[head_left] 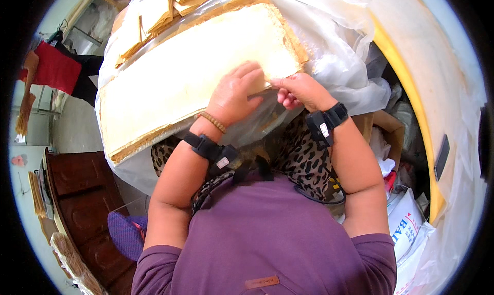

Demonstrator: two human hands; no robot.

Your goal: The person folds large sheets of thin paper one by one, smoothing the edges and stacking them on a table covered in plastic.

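A thick stack of pale yellow sheets, which look like handmade paper with ragged edges, lies in front of me. My left hand rests on the top sheet close to its near edge, fingers stretched out and slightly blurred, thumb apart. At the near right corner, my right hand pinches the sheet's edge between thumb and forefinger; its other fingers are curled under. How many layers are in that pinch cannot be seen. Strong light washes out much of the top surface.
Smaller folded yellow sheets are piled beyond the stack. Translucent plastic covers the table and bunches up at the right. A phone lies on the right-hand surface. At left are a brown wooden panel and another person in red.
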